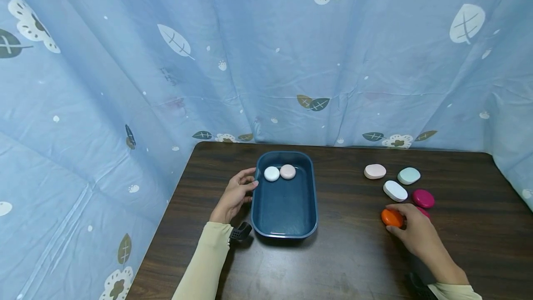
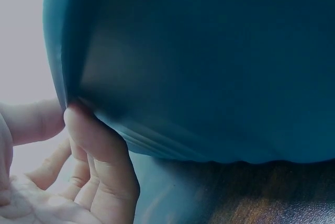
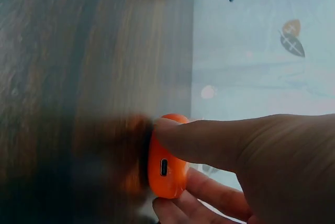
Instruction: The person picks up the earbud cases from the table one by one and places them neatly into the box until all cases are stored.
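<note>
My right hand [image 1: 414,230] pinches an orange earbud case [image 1: 392,218] between thumb and fingers, at the right of the table. In the right wrist view the charging port on the orange case's side shows, and its edge is close to the tabletop. My left hand [image 1: 235,194] grips the left wall of a dark blue tray [image 1: 285,216], thumb and fingers on either side of the rim. Inside the tray's far end lie a white case [image 1: 272,173] and a pale pink case [image 1: 288,171], side by side.
Beyond my right hand lie a pale pink case [image 1: 374,171], a mint case [image 1: 409,176], a white case [image 1: 395,191] and a magenta case [image 1: 423,198]. Another magenta case [image 1: 424,212] is partly hidden by the hand. A blue patterned curtain [image 1: 266,59] hangs behind the dark wooden table [image 1: 341,253].
</note>
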